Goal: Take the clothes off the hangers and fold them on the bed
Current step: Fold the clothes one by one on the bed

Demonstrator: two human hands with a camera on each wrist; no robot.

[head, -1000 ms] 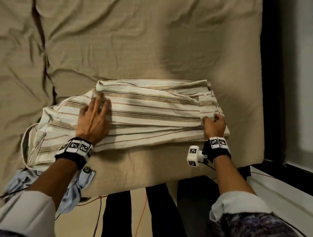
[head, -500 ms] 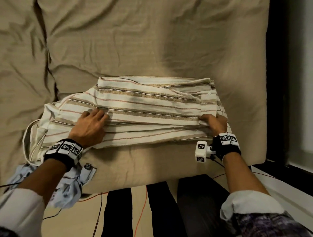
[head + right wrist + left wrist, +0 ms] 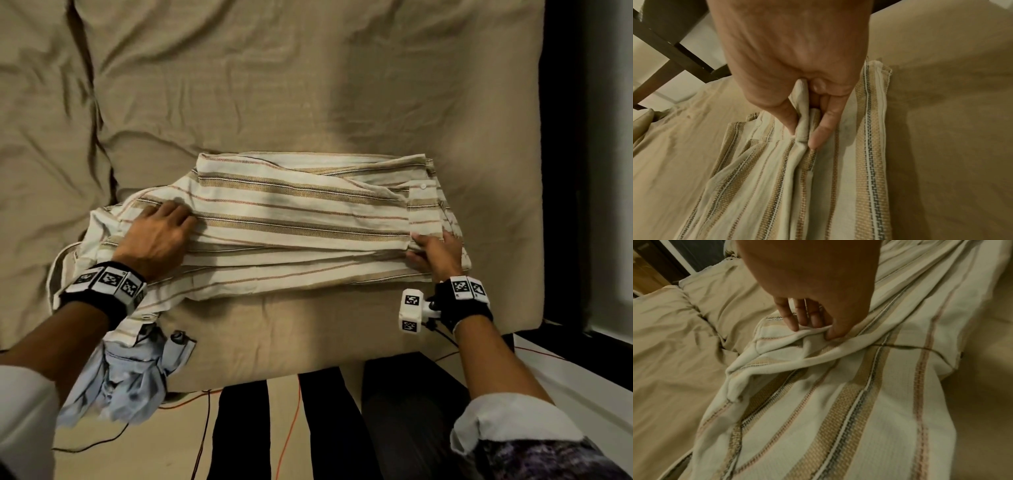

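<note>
No words or numbers to read here; your wristbands carry only black-and-white square marker patterns, no letters.

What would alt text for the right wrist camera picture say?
A right hand pinches a fold of a cream, tan-striped shirt between thumb and fingers; the shirt lies on a beige bedsheet. A dark wooden frame shows at upper left.

left hand slid nearer, now pinching striped shirt fold
</note>
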